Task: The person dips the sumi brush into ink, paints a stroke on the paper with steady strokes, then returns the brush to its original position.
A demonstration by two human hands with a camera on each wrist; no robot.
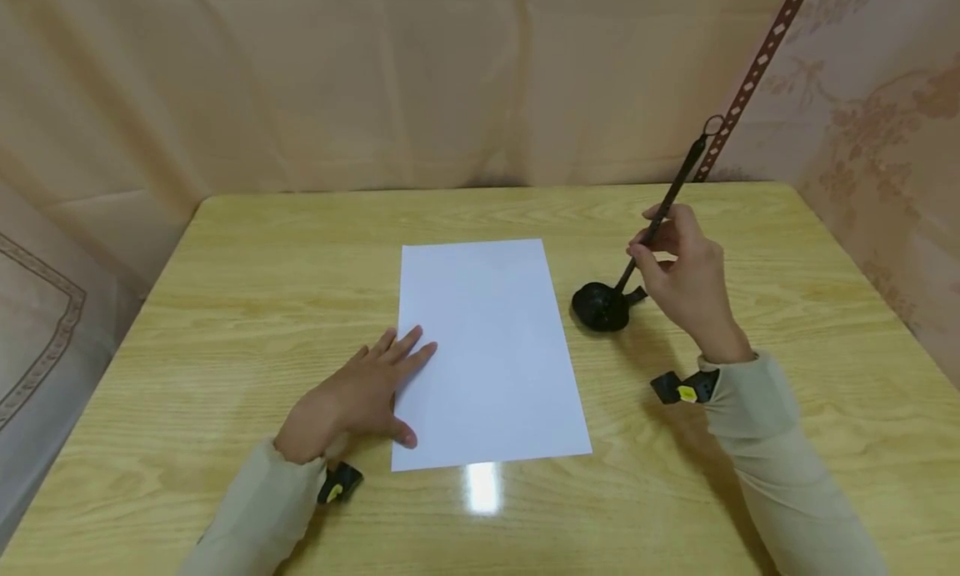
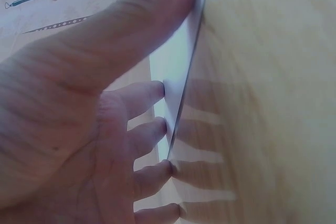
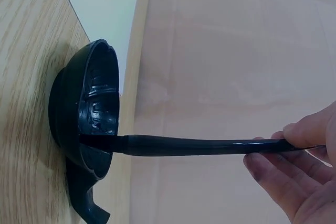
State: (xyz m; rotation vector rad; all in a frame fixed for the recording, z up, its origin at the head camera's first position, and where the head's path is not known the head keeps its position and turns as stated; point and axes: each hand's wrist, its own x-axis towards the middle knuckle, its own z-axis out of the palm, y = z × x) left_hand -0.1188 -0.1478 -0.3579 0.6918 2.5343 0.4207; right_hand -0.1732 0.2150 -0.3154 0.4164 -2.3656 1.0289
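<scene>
A white sheet of paper (image 1: 491,343) lies on the wooden table in the head view. My left hand (image 1: 358,397) rests along its left edge, fingers spread, with thumb and some fingertips on the sheet. To the right of the paper stands a small black ink dish (image 1: 592,308) with a short curved handle (image 3: 88,205). My right hand (image 1: 688,272) pinches the dark shaft of an ink brush (image 1: 681,176) between thumb and fingers. The brush slants upward to a wire loop at its top. In the right wrist view, its lower end is inside the dish, where the tip is hidden.
Under everything is a pale wooden table (image 1: 225,309). A beige curtain (image 1: 300,84) hangs behind its far edge, and a patterned cloth (image 1: 885,142) is at the right. Light glares off the tabletop just below the paper.
</scene>
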